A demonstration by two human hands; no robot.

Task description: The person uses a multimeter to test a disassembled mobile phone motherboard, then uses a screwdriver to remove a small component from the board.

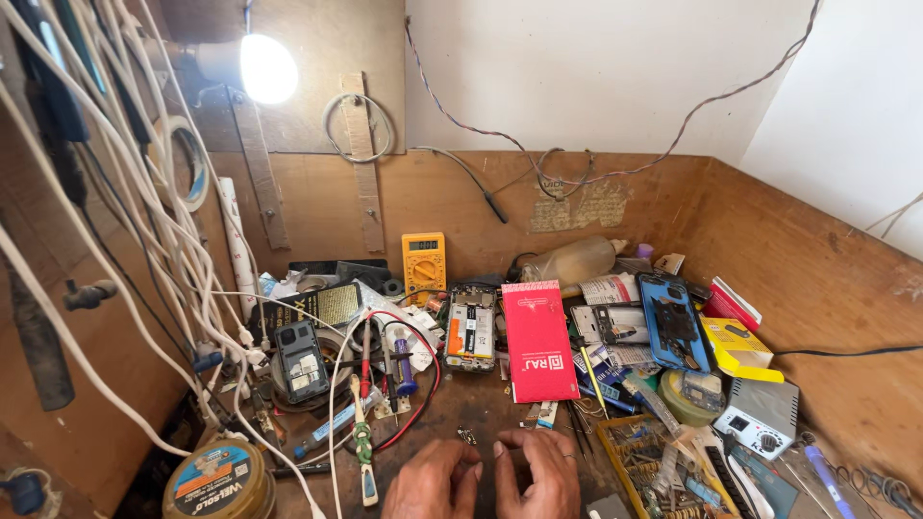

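Left hand (433, 481) and right hand (538, 473) down at near centre edge of desk (481, 404), fingertips meeting, curled inward over bare wood. Whether pinching anything between fingertips: cannot tell, nothing visible in the grip. Ring on a right-hand finger.

Small dark metal bits (467, 435) just beyond left fingertips, apart from them. Red flat box (538, 340) just beyond hands, slightly right, lying flat. Left of it, opened phone (470, 332) with exposed internals, face up. Yellow multimeter (424, 261) further back, leaning on back wall.

Left of hands: green-handled brush (361, 447), red and black probe leads (423, 384) looping across the wood, blue-handled screwdriver (404, 373). Dark phone (301, 361), back side up, further left. Round tin (219, 481) at near left corner. Bundle of white cables (144, 221) hanging down left wall.

Right of box: blue phone case (673, 322), yellow box (735, 348) beside it, tape roll (690, 396) nearer. Small white power unit (761, 417) with a knob, near right. Tray of small parts (663, 471) just right of right hand. Plastic bottle (574, 260) lying on its side at far back.

Lit bulb (266, 68) up on far left wall.
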